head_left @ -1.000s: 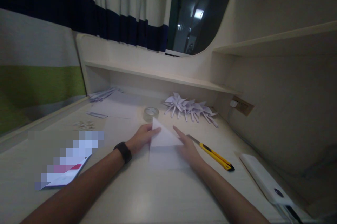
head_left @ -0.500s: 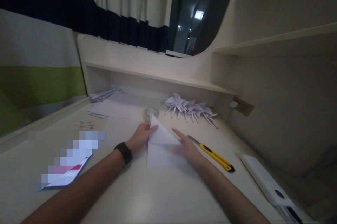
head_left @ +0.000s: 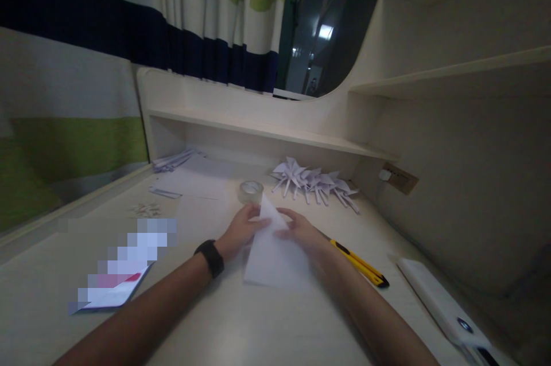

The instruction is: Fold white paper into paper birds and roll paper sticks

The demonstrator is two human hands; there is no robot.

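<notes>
- white sheet of paper (head_left: 275, 251) folded to a pointed, triangular shape lies flat on the pale wooden desk (head_left: 241, 326), the landmark here; tip points away from the person, wide end toward them
- progress, judged: at least one diagonal fold looks made and is being pressed; shape is far from the finished folded pieces further back, so most folds seem left
- left hand (head_left: 241, 230), black band on its wrist, rests at the sheet's left edge near the tip, fingers curled lightly onto the paper, pinching the edge rather than a closed fist
- right hand (head_left: 303, 232) lies on the sheet's right side, fingers partly bent and pressing down near the tip; nothing lifted
- both forearms come in low from the near edge, converging on the sheet
- right of the sheet: yellow and black utility knife (head_left: 359, 263), just beside the right wrist
- further right: white flat rectangular device (head_left: 443, 308)
- left of the sheet: pixelated card or booklet (head_left: 116, 291)
- just beyond the tip: clear tape roll (head_left: 251, 191)
- behind that: row of white folded paper figures (head_left: 316, 182)
- back left of the sheet: loose white strips and sheets (head_left: 176, 160)
</notes>
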